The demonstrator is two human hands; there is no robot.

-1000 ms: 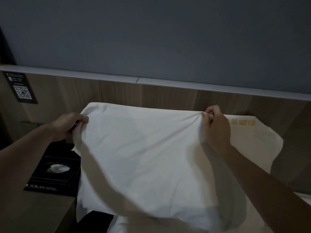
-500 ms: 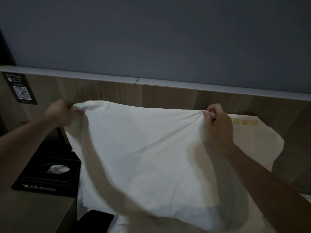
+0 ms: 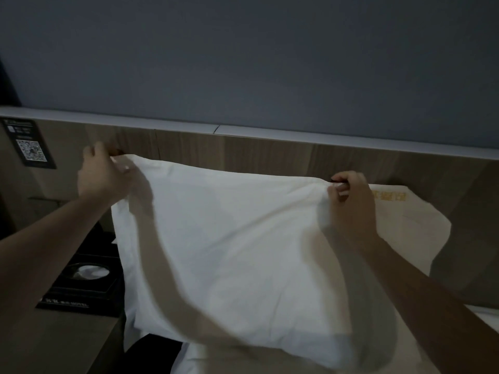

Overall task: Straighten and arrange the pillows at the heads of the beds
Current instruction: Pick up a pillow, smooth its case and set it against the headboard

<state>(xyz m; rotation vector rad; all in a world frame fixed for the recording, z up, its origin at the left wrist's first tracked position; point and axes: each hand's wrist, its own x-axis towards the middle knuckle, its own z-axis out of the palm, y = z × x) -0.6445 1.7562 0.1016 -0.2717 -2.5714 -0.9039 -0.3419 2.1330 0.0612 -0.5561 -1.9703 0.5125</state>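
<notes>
A white pillow (image 3: 237,247) stands tilted against the wooden headboard (image 3: 270,155) at the head of the bed. My left hand (image 3: 104,174) pinches its top left corner, up against the headboard. My right hand (image 3: 351,203) grips the top right corner with closed fingers. Behind it, to the right, leans a cream pillow (image 3: 413,228) with yellow embroidered characters near its top edge; the white pillow and my right arm hide most of it.
A wooden bedside table (image 3: 40,336) stands at the left with a black tissue box (image 3: 83,282) on it. A black QR code sign (image 3: 29,144) hangs on the panel at far left. White bed linen (image 3: 483,314) shows at the lower right.
My left hand has lifted the pillow's left corner up and back toward the headboard, stretching the top edge taut. My right hand has held its corner almost in place.
</notes>
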